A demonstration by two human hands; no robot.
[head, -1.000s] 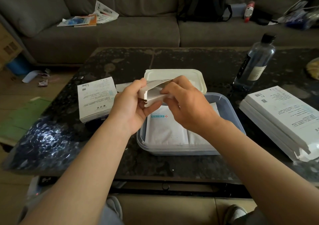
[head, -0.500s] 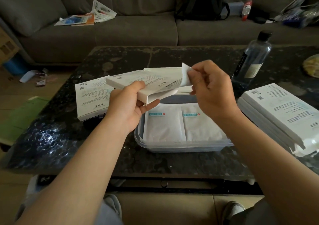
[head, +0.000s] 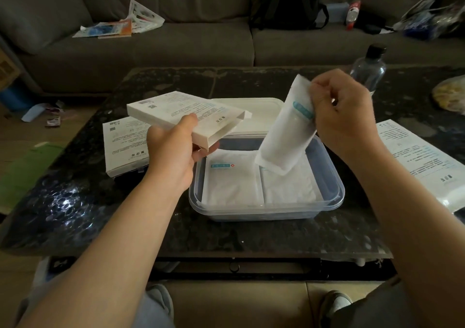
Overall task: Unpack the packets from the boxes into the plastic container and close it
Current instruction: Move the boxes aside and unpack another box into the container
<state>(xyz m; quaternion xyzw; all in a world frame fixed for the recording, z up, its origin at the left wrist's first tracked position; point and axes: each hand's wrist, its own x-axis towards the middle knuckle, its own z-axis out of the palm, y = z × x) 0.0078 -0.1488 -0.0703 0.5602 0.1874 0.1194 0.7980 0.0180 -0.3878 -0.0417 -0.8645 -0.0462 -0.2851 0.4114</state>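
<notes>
Half a second on, the right hand (head: pixel 344 111) has drawn the white packet (head: pixel 284 136) clear of the box (head: pixel 183 114) and carried it to the right. That hand pinches the packet's top edge between the thumb and curled fingers. The packet hangs tilted, its lower end over the right half of the plastic container (head: pixel 334 189) (whether it touches what lies below, I cannot tell). The left hand (head: pixel 173 156) grips the near, open end of the box, thumb on top and fingers underneath. It holds the box tilted in the air above the container's far left corner, the end flap standing open toward the right.

Below both hands the container sits on the dark counter (head: pixel 226 232), in the middle and near the person. Two flat packets (head: pixel 231 181) lie side by side in it. Its white lid (head: pixel 259 111) lies just beyond the far rim, partly hidden by the box. A second box (head: pixel 123 146) lies flat on the counter left of the container, and a stack of boxes (head: pixel 415 159) lies at the right edge. A clear bottle (head: pixel 370 68) with a black cap stands far right, behind the right hand. Past the counter a grey sofa (head: pixel 176 48) carries loose papers (head: pixel 118 25) and a black backpack (head: pixel 286 3)
</notes>
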